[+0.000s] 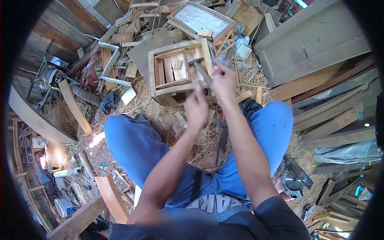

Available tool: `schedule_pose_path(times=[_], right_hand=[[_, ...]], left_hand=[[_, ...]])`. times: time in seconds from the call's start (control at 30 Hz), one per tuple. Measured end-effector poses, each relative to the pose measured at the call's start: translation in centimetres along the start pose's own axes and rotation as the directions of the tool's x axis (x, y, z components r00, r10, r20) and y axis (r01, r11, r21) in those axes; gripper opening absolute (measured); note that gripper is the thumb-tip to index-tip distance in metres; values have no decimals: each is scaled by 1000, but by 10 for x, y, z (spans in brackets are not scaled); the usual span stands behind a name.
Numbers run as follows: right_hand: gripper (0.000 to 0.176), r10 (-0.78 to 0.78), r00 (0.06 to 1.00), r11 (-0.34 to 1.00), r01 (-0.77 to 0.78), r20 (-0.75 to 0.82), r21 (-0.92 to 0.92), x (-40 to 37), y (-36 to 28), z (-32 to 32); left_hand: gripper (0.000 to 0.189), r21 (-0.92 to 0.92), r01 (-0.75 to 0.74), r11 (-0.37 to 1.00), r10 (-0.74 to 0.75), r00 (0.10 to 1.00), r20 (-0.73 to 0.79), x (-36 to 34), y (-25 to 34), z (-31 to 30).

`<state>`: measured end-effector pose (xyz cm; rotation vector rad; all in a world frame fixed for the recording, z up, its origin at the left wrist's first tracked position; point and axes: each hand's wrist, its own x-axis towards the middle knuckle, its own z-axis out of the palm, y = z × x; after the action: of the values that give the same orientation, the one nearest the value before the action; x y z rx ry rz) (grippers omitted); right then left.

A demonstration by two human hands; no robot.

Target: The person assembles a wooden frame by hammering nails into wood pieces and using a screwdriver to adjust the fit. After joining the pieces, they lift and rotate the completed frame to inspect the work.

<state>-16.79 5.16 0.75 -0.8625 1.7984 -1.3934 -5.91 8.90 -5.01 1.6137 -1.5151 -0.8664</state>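
Observation:
My right hand (224, 86) is closed around a slim tool (216, 69) with a reddish handle and a narrow metal end pointing away from me. Its exact kind does not show clearly. My left hand (197, 109), blurred by motion, is held just in front of the near edge of a wooden frame box (153, 76), fingers curled and thumb up. A hammer (196, 62) rests across the right part of that box, its handle running back toward my right hand. Inside the box are inner wooden strips and a small wood block (177, 64).
A framed panel (204, 19) and scrap wood lie beyond the box. A large panel (316, 44) leans at the right, above stacked curved boards (332, 120). A circular saw (295, 181) sits by my right knee. Straw and shavings cover the floor; curved boards (74, 106) stand left.

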Motion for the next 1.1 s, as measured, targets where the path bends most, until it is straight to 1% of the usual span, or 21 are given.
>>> schedule_pose_path(times=[0.03,0.07,0.1,0.13,0.2,0.23,0.27,0.3,0.33,0.4,0.43,0.47,0.5,0.53,0.6,0.63,0.7,0.8,0.9,1.03,1.1], right_hand=[[32,18,1000,1000,-18,-2,2,-3,5,-6],[34,-29,998,999,30,52,-23,-7,9,-11],[37,-94,990,994,99,109,-46,-7,7,-14],[37,-104,988,993,110,113,-52,-14,-7,-16],[34,-55,957,990,90,284,-109,-35,-29,-17],[37,-111,955,989,133,273,-64,-37,-24,-14],[37,-111,955,989,133,275,-65,-41,-26,-13],[38,-206,946,969,234,248,-86,-48,-33,-12],[40,-300,927,938,330,225,-111,-54,-36,-12],[43,-304,921,936,336,244,-102,-63,-37,-9],[42,-293,912,934,337,286,-119,-68,-40,-8],[42,-282,902,931,340,328,-134,-72,-43,-7],[42,-309,896,919,368,318,-145,-77,-44,-7],[42,-311,895,918,370,320,-143,-78,-45,-7],[42,-312,884,905,388,349,-174,-80,-46,-7],[42,-311,884,905,388,350,-175,-80,-45,-6],[43,-390,864,881,451,318,-145,-80,-44,-5],[42,-383,867,882,446,320,-154,-82,-46,-6],[42,-385,872,887,440,302,-139,-83,-43,-6],[42,-391,876,877,448,282,-175,-82,-44,-7],[42,-451,852,843,505,267,-187,-81,-42,-7]], left_hand=[[69,-91,143,985,-145,989,-14,18,-3,-11],[67,-186,283,941,-291,956,-16,37,2,-29],[64,-350,338,873,-342,938,52,38,40,-54],[62,-330,245,912,-238,969,60,50,30,-58],[60,-495,307,813,-289,950,115,53,22,-59],[60,-498,303,813,-287,952,111,56,21,-62],[59,-538,312,783,-282,949,140,58,18,-63],[57,-575,326,750,-279,945,172,56,19,-65],[57,-575,333,747,-286,942,173,55,21,-65],[64,-585,300,754,-283,951,123,55,31,-65],[64,-585,301,754,-283,951,124,53,37,-68],[63,-597,321,735,-281,946,163,50,42,-72],[63,-608,340,717,-277,940,199,48,44,-74],[63,-609,338,718,-277,941,196,49,43,-74],[60,-574,262,776,-226,965,135,50,37,-71],[60,-574,263,775,-227,964,135,51,34,-69],[57,-649,289,703,-228,957,179,51,34,-69],[55,-672,308,673,-243,951,192,45,48,-72],[55,-632,292,718,-208,956,205,44,47,-72],[56,-652,291,700,-174,955,239,44,46,-70],[57,-641,268,719,-202,963,175,42,51,-67]])
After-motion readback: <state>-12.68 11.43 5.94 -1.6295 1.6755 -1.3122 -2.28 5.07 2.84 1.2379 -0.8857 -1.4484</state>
